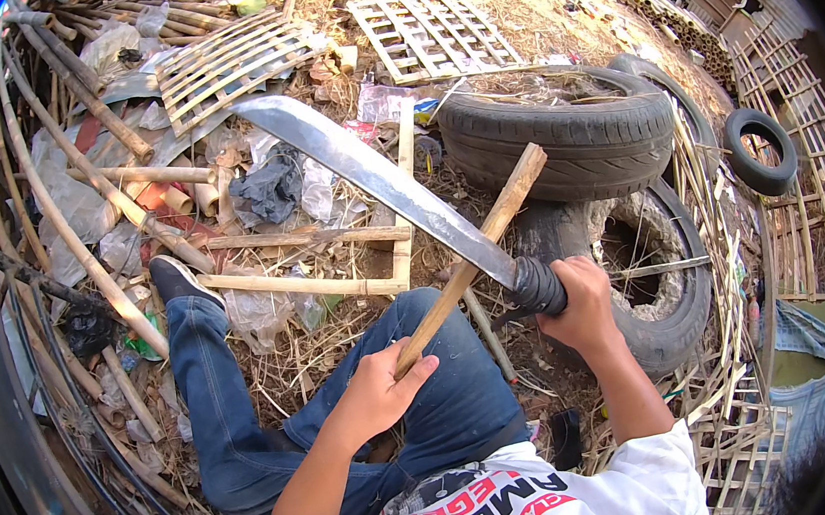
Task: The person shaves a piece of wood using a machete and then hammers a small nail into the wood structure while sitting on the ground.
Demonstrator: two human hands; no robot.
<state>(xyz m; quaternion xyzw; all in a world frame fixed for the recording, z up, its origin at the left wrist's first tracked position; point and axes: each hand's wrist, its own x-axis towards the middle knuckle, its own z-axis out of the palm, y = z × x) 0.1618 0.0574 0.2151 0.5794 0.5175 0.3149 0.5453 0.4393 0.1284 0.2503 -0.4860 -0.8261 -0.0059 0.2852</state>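
Note:
My left hand (pixel 374 390) is closed around the lower end of a short split bamboo stick (pixel 516 186), which slants up to the right above my bent knee. The black-wrapped handle of a machete (pixel 353 168) sits in my right hand (pixel 580 305). Its long, broad, curved blade points up and to the left. Near the handle the blade crosses the stick and seems to touch it. Just beyond my knees, a small frame of bamboo strips (pixel 402 249) lies on the littered ground.
Worn tyres (pixel 560 131) are stacked ahead on the right, with a smaller tyre (pixel 761 152) farther right. Two slatted bamboo panels (pixel 434 34) lie ahead. Bamboo poles (pixel 73 183) crowd the left side, beside plastic scraps (pixel 269 187). Thin bamboo strips (pixel 726 325) lie at right.

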